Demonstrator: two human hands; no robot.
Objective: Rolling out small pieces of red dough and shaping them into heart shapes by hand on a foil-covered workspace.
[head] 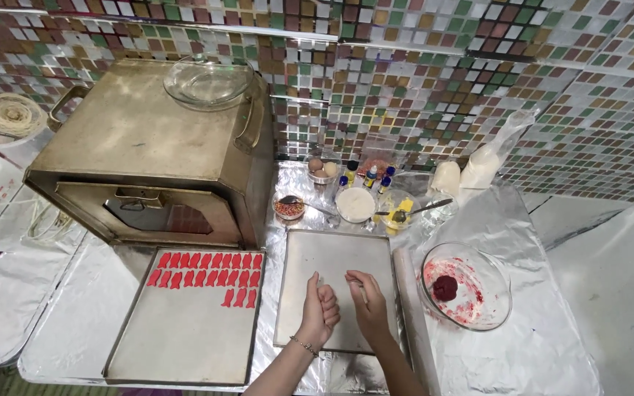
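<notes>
Both hands sit over the empty steel tray [335, 290], left hand [320, 312] fisted, right hand [367, 302] curled, maybe pinching a small bit, red dough ball [445, 287] in glass bowl [504, 293] at 3 o'clock; best keep pieces evenly spaced.

- Our left hand [321, 312] is curled into a loose fist over the bare metal tray [332, 260], and our right hand [367, 302] rests just beside it at 3 o'clock, fingers pinched on something too small to tell.
- At 9 o'clock of that tray lies a second tray [185, 345] with rows of red dough shapes [210, 269].
- At 3 o'clock stand a rolling pin [414, 315] and a glass bowl [467, 286] holding a red dough ball [445, 287].
- At 11 o'clock sits a metal oven [148, 154].
</notes>
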